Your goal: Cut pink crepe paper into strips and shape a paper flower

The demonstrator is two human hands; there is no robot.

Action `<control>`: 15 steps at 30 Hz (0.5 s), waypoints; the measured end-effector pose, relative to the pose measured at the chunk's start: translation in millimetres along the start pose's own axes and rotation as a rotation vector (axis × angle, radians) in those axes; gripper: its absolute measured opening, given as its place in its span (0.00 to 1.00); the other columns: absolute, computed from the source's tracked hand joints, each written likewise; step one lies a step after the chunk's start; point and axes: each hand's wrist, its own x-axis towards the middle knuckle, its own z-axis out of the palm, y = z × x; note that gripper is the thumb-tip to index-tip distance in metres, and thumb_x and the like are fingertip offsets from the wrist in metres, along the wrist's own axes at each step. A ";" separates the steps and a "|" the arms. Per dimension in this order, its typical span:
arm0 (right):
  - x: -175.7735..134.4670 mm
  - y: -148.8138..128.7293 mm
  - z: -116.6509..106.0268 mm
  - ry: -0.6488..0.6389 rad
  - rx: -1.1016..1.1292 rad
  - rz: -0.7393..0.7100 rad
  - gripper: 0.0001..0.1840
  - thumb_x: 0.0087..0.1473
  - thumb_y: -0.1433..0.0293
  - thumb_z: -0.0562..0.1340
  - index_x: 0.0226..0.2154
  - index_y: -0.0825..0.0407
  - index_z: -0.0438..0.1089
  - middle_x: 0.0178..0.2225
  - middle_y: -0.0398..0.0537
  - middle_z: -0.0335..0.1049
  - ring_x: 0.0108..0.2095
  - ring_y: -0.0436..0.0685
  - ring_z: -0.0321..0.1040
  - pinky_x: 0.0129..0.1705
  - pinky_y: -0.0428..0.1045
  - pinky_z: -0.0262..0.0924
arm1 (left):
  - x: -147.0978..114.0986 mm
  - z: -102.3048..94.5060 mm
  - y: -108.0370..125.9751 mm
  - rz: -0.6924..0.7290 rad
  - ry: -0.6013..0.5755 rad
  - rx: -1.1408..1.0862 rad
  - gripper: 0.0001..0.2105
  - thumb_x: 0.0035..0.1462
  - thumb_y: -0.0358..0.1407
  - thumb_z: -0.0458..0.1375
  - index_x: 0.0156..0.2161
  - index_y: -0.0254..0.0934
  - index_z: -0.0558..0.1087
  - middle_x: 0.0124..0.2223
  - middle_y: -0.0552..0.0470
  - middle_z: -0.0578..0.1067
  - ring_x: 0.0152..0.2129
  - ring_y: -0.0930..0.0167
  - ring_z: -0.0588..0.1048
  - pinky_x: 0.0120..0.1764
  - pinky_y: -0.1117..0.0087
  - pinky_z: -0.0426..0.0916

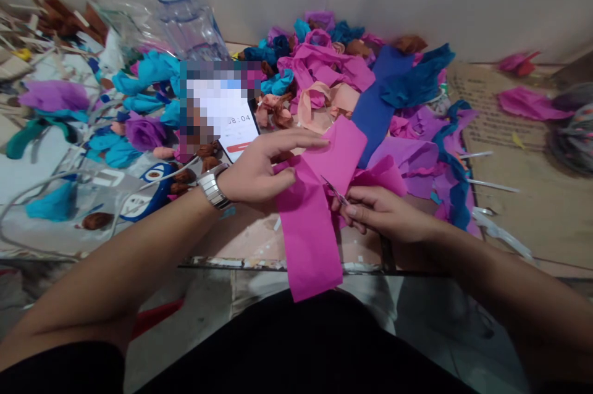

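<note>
My right hand [377, 212] grips a small pair of scissors [341, 197], its blades pointing up and left across pink crepe paper. The paper is a long strip [311, 239] that hangs over the table's front edge, with a lighter pink folded piece [338, 150] at its upper end. My left hand [262, 165] lies on the strip's upper left side, index finger stretched over the folded piece and thumb apart from it. Whether the blades are parted is too small to tell. More pink paper [380, 176] shows behind my right hand.
A phone [238, 125] with a timer leans behind my left wrist, near a clear bottle [189, 26]. Crumpled crepe paper [324, 67] and paper flowers [143, 129] cover the back and left. At right lies cardboard [523, 178]. A white cable [28, 181] curves at left.
</note>
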 end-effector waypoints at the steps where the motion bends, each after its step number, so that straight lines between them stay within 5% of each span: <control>1: -0.1 1.1 0.9 -0.017 0.014 0.012 0.25 0.65 0.48 0.63 0.49 0.53 0.72 0.32 0.43 0.67 0.27 0.48 0.63 0.28 0.45 0.59 | -0.1 0.1 -1.3 0.002 -0.005 -0.014 0.31 0.52 0.28 0.60 0.63 0.43 0.76 0.62 0.45 0.77 0.61 0.57 0.75 0.64 0.53 0.70; 15: 0.1 -6.5 8.6 -0.044 -0.107 0.024 0.20 0.67 0.52 0.62 0.37 0.53 0.71 0.32 0.45 0.69 0.32 0.52 0.64 0.34 0.48 0.58 | -2.2 -1.5 -7.4 -0.035 -0.044 -0.079 0.31 0.54 0.32 0.64 0.64 0.46 0.74 0.65 0.47 0.75 0.64 0.57 0.72 0.69 0.50 0.65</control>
